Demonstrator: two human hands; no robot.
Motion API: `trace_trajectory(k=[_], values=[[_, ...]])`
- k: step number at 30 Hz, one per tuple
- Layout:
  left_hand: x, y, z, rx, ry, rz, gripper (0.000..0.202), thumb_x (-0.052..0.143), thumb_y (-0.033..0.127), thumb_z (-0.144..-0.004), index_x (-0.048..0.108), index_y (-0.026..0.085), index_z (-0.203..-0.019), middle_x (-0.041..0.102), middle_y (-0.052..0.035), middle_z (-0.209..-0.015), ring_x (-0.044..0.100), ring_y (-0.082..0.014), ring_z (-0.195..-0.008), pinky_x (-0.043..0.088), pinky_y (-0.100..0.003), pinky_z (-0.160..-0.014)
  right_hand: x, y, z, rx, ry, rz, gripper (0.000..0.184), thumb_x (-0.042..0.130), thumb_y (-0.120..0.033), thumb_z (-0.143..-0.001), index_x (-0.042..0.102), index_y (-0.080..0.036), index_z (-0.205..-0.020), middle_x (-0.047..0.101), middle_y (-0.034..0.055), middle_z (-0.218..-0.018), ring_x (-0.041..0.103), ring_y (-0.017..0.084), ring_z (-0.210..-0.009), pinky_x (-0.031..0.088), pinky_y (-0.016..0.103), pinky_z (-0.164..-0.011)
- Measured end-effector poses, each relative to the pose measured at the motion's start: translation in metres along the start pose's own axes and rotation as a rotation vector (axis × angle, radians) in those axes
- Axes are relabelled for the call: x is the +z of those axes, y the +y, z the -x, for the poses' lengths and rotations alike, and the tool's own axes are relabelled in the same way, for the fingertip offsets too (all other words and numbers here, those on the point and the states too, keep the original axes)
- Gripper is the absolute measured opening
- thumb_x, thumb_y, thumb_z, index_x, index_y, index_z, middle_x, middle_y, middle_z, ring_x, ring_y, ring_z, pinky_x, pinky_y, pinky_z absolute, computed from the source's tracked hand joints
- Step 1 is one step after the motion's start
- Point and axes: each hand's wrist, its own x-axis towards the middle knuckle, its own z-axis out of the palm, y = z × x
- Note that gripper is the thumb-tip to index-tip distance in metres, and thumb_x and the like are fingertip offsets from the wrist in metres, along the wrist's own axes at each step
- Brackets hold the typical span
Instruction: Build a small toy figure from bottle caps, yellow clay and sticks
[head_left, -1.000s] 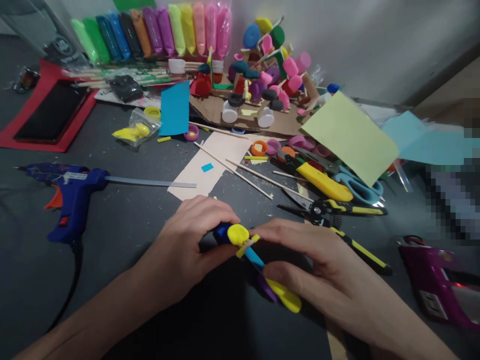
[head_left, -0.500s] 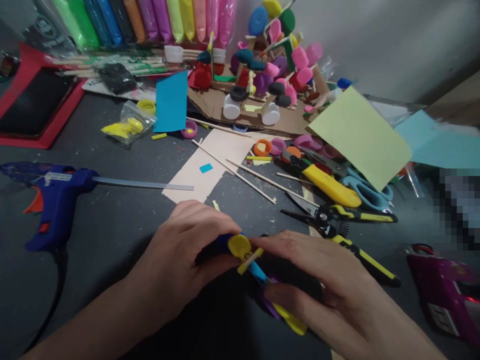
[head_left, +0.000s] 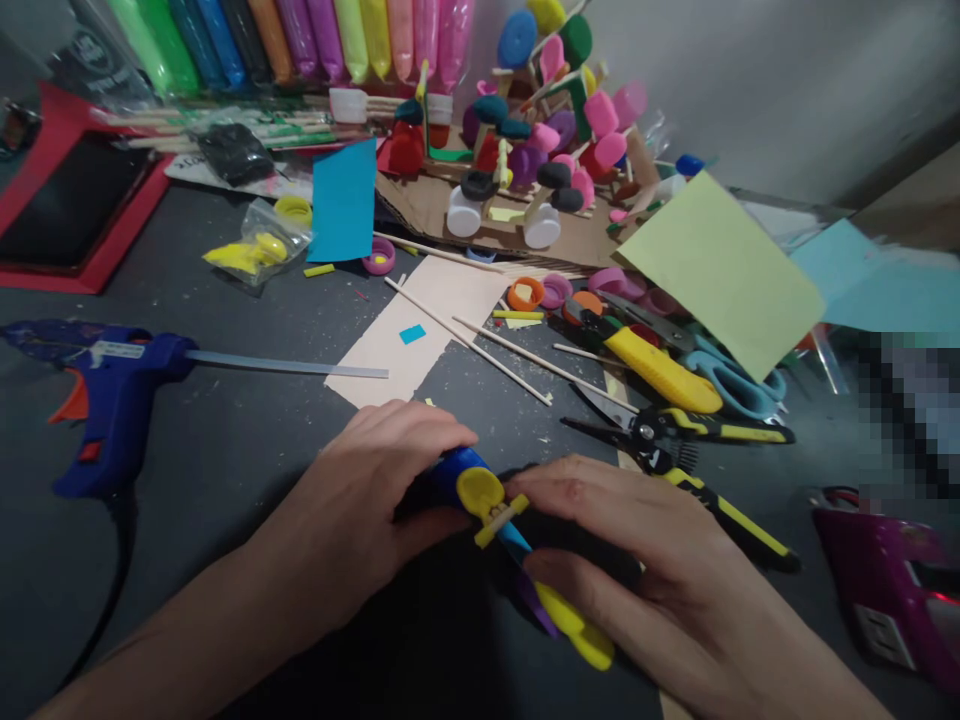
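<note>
Two hands, both mine, meet over a dark grey surface littered with craft things. My left hand is curled around the blue end of a small cap piece, a stick strung with bottle caps: blue, then yellow, then purple and yellow at the near end. My right hand grips the same cap piece from the other side, its forefinger tip touching the short yellow crossbar beside the yellow cap and its thumb lying along the lower part. The cap piece sits low in the middle of the view, between my two hands and close above the surface; I cannot tell whether it touches.

To the left, well apart, a blue glue gun lies on its side. Just beyond my hands is a beige sheet with thin wooden sticks across it. To the right lie black and yellow pliers, a yellow knife and blue scissors, partly under a pale green paper. At the back stands a model of coloured caps on cardboard, beside a row of clay packs.
</note>
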Motion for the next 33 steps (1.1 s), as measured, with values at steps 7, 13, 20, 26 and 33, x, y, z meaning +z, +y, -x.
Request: trace_trajectory(k=[7,13,20,26,33], values=[[0.000,0.000,-0.004,-0.059,0.079,0.020,0.019,0.067,0.027,-0.090,0.062,0.024,-0.107,0.070,-0.0039,-0.114,0.063,-0.0235,-0.109,0.048,-0.040,-0.093,0.003,0.001,0.001,0.027,-0.017,-0.022,0.012,0.058,-0.019,-0.095,0.066,-0.025,-0.101,0.073,0.0007,-0.095,0.069,0.014,-0.083,0.055,0.022,-0.072],[-0.003,0.008,0.001,-0.192,0.093,-0.035,0.006,0.068,0.029,-0.087,0.065,0.024,-0.089,0.068,-0.0013,-0.087,0.063,-0.0221,-0.080,0.048,-0.036,-0.068,0.005,0.002,0.004,0.017,0.035,0.013,0.023,0.057,-0.020,-0.097,0.064,-0.028,-0.117,0.073,0.0009,-0.104,0.069,0.013,-0.090,0.056,0.020,-0.076],[0.001,0.013,0.006,-0.028,0.056,-0.135,0.007,0.059,0.021,-0.093,0.065,0.025,-0.092,0.070,0.0004,-0.087,0.064,-0.0195,-0.078,0.048,-0.034,-0.070,0.011,0.005,0.008,-0.137,0.136,0.195,0.023,0.053,-0.018,-0.097,0.061,-0.022,-0.118,0.074,0.0061,-0.105,0.071,0.018,-0.090,0.059,0.027,-0.077],[0.002,0.012,0.010,0.027,0.045,-0.172,0.011,0.057,0.018,-0.094,0.059,0.026,-0.102,0.068,0.0007,-0.091,0.063,-0.0202,-0.082,0.048,-0.036,-0.075,0.014,0.007,0.008,-0.222,0.199,0.301,0.024,0.045,-0.019,-0.100,0.055,-0.020,-0.122,0.074,0.0071,-0.103,0.071,0.019,-0.087,0.058,0.030,-0.072],[0.004,0.011,0.009,0.044,0.042,-0.170,0.013,0.053,0.017,-0.096,0.058,0.026,-0.104,0.068,0.0003,-0.093,0.063,-0.0210,-0.084,0.049,-0.038,-0.077,0.016,0.004,0.008,-0.231,0.163,0.394,0.023,0.046,-0.022,-0.101,0.056,-0.014,-0.121,0.074,0.0093,-0.103,0.069,0.020,-0.083,0.057,0.033,-0.069]])
